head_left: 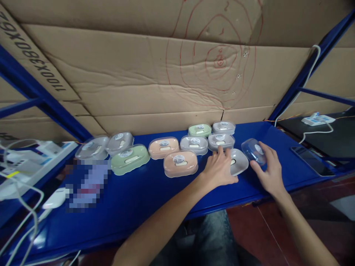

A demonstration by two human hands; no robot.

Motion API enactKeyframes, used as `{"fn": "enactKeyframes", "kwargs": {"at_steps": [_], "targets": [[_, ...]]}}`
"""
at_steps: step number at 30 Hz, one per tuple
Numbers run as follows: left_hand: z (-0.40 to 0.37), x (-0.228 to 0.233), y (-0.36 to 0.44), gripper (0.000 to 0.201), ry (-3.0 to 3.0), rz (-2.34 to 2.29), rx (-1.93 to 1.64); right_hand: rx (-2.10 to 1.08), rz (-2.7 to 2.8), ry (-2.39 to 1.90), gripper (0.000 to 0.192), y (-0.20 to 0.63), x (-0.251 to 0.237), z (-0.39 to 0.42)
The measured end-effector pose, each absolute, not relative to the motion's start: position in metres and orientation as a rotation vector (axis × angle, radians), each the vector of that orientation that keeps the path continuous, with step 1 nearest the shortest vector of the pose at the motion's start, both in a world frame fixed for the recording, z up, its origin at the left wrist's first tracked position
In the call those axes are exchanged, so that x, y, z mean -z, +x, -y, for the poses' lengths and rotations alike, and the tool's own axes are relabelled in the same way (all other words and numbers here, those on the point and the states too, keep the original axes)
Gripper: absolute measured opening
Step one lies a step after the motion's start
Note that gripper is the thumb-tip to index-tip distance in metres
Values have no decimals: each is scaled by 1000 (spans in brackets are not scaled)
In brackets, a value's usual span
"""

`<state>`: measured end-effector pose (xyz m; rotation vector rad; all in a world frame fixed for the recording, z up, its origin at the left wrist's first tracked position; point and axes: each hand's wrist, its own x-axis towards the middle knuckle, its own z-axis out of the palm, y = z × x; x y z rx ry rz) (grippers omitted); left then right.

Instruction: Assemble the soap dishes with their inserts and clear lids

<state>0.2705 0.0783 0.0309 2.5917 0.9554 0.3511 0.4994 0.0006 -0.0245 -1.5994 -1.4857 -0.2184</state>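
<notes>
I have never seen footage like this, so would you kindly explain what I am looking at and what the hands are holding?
This is one picture from a camera worn on a person's head, looking down at their own two bare hands; there is no machine. On the blue shelf lie several lidded soap boxes, such as a pink box and a green box. The left hand rests on an open grey tray. The right hand has a grip on a clear lid. A phone lies to the right.

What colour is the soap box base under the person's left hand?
Light grey; the soap box base lies open under the left hand, clearest in the head view.
</notes>
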Motion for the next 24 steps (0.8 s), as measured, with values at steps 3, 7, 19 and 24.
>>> {"fn": "enactKeyframes", "kwargs": {"at_steps": [3, 7, 19, 24], "targets": [[-86, -24, 267, 112, 2421, -833, -514, 89, 1516, -1545, 74, 460, 26, 12], [-99, -13, 268, 113, 2109, -569, -653, 60, 1424, -1534, 73, 440, 29, 9], [-109, -2, 287, 35, 722, -371, -700, 298, 1416, -1553, 93, 433, 28, 4], [-107, 5, 291, 30, 700, -413, -818, 392, 1553, -1562, 104, 425, 30, 4]]}}
